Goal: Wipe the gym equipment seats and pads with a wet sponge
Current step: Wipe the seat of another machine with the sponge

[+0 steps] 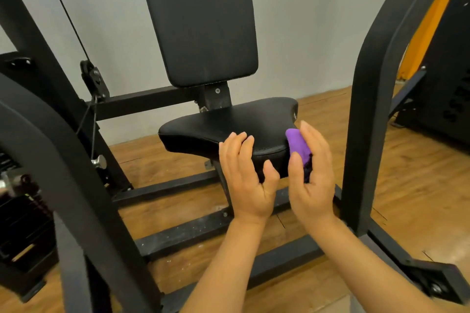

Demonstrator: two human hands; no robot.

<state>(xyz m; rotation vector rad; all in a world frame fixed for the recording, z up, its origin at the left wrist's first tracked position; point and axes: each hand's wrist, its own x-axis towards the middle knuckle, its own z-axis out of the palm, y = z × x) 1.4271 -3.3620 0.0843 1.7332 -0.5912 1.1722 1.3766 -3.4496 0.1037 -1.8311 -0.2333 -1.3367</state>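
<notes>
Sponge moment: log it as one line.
right hand holds purple sponge against seat side | left hand grips seat front | backrest untouched

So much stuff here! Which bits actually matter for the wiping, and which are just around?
Part of the job:
- purple sponge, held in the right hand
- black seat, its front edge gripped by the left hand
- back pad, upright behind the seat

Just around:
- black frame
- cable and pulley
- weight stack
- wooden floor
</notes>
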